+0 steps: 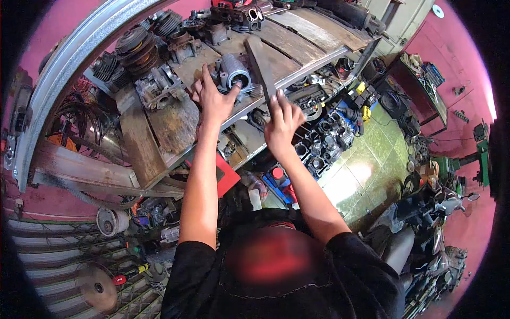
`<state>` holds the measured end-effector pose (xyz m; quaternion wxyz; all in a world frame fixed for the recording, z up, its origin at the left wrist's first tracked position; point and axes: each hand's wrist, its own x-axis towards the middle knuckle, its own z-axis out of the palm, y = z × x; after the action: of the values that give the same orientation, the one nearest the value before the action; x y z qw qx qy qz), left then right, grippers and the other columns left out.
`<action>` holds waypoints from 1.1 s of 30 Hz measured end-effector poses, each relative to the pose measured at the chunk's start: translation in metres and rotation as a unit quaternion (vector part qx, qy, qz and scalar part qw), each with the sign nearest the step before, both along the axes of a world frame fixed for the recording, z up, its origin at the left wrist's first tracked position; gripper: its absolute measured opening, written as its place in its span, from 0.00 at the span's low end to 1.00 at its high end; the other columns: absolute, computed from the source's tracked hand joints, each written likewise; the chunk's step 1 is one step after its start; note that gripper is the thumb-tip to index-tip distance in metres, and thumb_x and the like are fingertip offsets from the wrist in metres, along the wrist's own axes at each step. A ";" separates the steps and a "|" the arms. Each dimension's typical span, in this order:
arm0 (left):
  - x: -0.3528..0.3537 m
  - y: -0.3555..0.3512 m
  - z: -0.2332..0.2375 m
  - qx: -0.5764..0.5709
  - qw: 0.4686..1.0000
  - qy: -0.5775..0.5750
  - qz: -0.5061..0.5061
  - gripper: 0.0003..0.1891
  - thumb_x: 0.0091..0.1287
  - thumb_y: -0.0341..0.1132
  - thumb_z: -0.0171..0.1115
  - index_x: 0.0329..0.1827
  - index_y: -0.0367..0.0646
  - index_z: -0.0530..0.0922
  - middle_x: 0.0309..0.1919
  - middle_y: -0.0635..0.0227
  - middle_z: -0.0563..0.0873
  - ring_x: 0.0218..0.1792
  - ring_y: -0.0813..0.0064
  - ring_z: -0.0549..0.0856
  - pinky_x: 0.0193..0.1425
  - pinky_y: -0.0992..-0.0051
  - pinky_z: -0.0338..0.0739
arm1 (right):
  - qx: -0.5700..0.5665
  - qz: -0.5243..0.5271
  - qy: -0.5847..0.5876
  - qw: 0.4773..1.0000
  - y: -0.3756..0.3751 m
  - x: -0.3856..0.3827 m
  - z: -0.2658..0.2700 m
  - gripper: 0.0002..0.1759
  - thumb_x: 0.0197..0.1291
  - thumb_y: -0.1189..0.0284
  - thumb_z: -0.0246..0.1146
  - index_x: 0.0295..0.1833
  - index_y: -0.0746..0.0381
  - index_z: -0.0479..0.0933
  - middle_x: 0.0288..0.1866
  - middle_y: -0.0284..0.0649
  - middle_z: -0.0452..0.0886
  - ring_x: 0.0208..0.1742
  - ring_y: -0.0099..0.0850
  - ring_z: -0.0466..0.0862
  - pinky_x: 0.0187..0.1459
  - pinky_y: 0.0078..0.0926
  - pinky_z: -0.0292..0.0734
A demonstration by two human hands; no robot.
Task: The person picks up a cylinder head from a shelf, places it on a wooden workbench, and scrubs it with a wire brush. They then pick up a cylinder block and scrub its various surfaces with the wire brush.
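On the wooden workbench (pixel 175 125) stands a grey metal engine cylinder (pixel 232 66), its round bore facing me. My left hand (pixel 214 103) braces it, the thumb at the rim of the bore and the index finger stretched along its left side. My right hand (pixel 283 125) is wrapped round the lower end of a long, flat, grey-brown bar (pixel 257 56). The bar slants up and away over the bench, just right of the cylinder. A finned metal engine part (pixel 159 87) lies on the boards left of my left hand.
Greasy cylinders and stacked engine parts (pixel 137 47) crowd the back left of the bench. A lower shelf (pixel 247 135) holds more parts. Engine blocks (pixel 324 141) stand on the green tiled floor (pixel 366 170) at the right. A motorcycle (pixel 419 210) stands at lower right.
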<state>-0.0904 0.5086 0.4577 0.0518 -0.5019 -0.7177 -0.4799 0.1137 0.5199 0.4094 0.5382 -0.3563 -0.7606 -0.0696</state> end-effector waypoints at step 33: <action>-0.011 0.005 -0.009 0.004 0.999 -0.026 -0.032 0.62 0.60 0.53 0.84 0.90 0.40 0.52 0.71 0.32 0.72 0.72 0.36 0.70 0.79 0.41 0.58 | -0.012 -0.020 -0.019 1.000 -0.058 0.033 -0.048 0.38 0.48 0.80 0.66 0.71 0.62 0.82 0.78 0.48 0.79 0.58 0.42 0.82 0.64 0.47 0.65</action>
<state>-0.1015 0.5141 0.4483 0.0197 -0.5117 -0.7003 -0.4973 0.1469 0.4616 0.3615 0.5178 -0.3766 -0.7641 -0.0782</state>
